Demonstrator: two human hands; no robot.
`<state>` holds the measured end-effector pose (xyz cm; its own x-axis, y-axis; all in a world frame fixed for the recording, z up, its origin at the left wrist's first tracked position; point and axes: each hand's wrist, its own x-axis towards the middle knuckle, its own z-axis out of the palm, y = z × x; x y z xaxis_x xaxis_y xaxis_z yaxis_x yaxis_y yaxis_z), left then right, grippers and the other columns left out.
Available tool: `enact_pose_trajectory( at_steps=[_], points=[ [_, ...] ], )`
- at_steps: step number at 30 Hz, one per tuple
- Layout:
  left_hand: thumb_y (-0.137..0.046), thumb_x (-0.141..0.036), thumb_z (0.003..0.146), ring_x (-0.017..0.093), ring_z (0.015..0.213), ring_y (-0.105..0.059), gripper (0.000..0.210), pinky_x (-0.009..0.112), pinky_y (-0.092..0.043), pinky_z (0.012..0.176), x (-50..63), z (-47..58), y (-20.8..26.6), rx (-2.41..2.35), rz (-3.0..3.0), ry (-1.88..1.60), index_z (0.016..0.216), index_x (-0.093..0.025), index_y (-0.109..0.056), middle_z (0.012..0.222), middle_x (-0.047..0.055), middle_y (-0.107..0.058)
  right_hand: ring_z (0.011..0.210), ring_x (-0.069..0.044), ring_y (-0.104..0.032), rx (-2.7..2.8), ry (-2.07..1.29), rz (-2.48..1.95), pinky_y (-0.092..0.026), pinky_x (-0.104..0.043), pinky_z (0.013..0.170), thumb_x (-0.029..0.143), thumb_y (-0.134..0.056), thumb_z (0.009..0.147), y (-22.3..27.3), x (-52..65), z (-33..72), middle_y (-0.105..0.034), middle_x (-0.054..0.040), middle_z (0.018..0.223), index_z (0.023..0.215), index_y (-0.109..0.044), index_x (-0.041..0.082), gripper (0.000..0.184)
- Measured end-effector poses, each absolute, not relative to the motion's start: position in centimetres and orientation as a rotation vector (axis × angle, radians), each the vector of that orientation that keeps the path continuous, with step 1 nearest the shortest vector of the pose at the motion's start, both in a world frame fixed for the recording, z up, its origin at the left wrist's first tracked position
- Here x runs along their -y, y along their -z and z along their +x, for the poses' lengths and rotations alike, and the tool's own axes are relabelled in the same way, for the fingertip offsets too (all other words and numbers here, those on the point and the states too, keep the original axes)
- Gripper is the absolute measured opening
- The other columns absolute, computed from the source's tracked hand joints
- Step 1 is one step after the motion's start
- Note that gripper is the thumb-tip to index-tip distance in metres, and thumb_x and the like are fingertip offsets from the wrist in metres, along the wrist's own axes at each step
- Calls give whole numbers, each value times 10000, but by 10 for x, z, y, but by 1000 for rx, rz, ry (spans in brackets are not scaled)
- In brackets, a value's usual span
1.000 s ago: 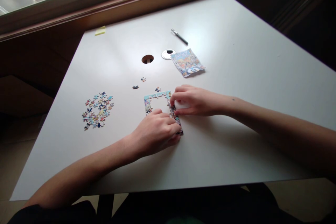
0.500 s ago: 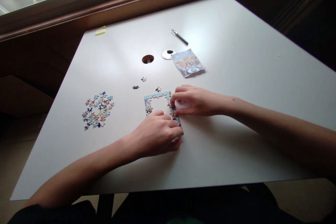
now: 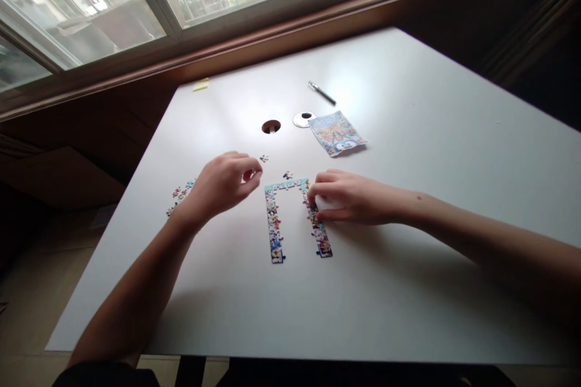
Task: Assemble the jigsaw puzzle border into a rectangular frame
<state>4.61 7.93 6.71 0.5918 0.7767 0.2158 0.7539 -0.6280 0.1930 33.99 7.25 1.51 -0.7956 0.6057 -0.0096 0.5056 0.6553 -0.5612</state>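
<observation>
A partly joined jigsaw puzzle (image 3: pixel 274 217) lies on the white table, with a top strip and two side strips around a bare middle. My right hand (image 3: pixel 340 196) is closed, its thumb and fingertips on the puzzle's right strip. To the upper left of the puzzle, my left hand (image 3: pixel 227 184) is bent in a pinch low over the table; whatever its fingertips hold is hidden. One loose puzzle piece (image 3: pixel 264 158) lies just beyond those fingers, and another puzzle piece (image 3: pixel 287 175) sits above the top strip. The left hand and forearm partly cover a pile of loose pieces (image 3: pixel 181 191).
Behind the puzzle lies a printed picture sheet (image 3: pixel 338 133), partly over a round silver cover (image 3: pixel 303 120). Beside that cover is a round hole (image 3: pixel 271 127) in the table (image 3: pixel 408 133). A pen (image 3: pixel 322 92) and a yellow sticky note (image 3: pixel 201 84) lie further back, below a window.
My left hand has left the puzzle's lower part and moved up and left to the loose pieces, uncovering both side strips. My right hand stays at the right strip. The view has tilted upward.
</observation>
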Motion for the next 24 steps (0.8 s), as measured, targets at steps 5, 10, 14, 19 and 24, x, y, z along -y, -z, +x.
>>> enact_pose_trajectory(
  at_steps=[5, 10, 14, 19, 24],
  points=[
    [-611, -238, 903, 181, 883, -638, 212, 323, -506, 789, -116, 8, -41, -1494, 2567, -343, 1080, -226, -727, 961, 44, -706, 919, -217, -571, 2636, -901, -912, -447, -361, 821, 414, -563, 950, -16, -74, 341, -617, -90, 1027, 1050, -687, 234, 240],
    [-630, -273, 899, 186, 903, -648, 214, 333, -518, 804, -119, 12, -21, -1487, 2549, -369, 1077, -256, -747, 1094, 49, -699, 799, -172, -551, 2552, -875, -1002, -426, -313, 717, 371, -557, 942, -11, -75, 341, -627, -69, 973, 981, -632, 207, 185],
    [-602, -262, 924, 172, 849, -644, 159, 323, -517, 783, -121, 14, -17, -1470, 2517, -394, 964, -229, -752, 1020, 46, -693, 790, -168, -536, 2560, -862, -1002, -416, -310, 711, 359, -560, 932, -10, -75, 341, -624, -64, 960, 971, -613, 203, 169],
    [-589, -254, 931, 176, 858, -628, 129, 328, -523, 809, -124, 11, -14, -1455, 2461, -396, 946, -201, -706, 993, 55, -656, 795, -175, -538, 2551, -864, -1009, -412, -316, 714, 336, -559, 916, -11, -74, 341, -626, -67, 950, 970, -609, 204, 151],
    [-569, -280, 941, 181, 857, -611, 129, 325, -525, 786, -123, 14, -12, -1454, 2465, -364, 953, -185, -655, 1005, 71, -633, 814, -185, -541, 2567, -859, -997, -417, -325, 733, 320, -552, 912, -10, -75, 341, -627, -73, 962, 980, -606, 204, 144]
  ],
)
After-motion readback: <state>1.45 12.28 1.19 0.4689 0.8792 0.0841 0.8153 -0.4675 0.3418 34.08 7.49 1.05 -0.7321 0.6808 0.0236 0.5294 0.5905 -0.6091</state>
